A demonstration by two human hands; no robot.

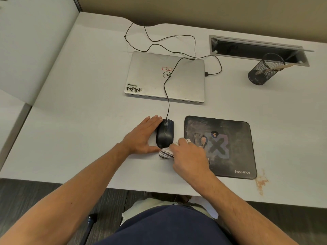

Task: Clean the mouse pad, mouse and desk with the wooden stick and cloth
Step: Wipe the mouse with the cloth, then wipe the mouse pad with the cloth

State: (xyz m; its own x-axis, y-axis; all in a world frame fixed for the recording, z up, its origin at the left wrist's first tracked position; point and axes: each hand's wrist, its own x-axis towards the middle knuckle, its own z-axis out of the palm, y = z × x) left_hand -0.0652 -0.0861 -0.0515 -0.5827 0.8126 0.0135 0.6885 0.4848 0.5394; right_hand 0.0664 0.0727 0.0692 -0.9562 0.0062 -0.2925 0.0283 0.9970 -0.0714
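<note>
A black wired mouse (165,134) lies on the white desk (79,121), just left of the dark, smudged mouse pad (228,156). My left hand (141,137) rests flat against the mouse's left side, fingers straight along it and thumb near its rear. My right hand (189,154) grips a bunched checked cloth (165,153) pressed at the mouse's near right edge. A wooden stick (276,68) leans in the black mesh pen cup (264,69) at the back right.
A closed silver laptop (164,76) lies behind the mouse, with the mouse cable (167,96) running over its lid. A cable slot (256,48) is set into the desk at the back right. An orange-brown stain (261,183) marks the desk near its front edge.
</note>
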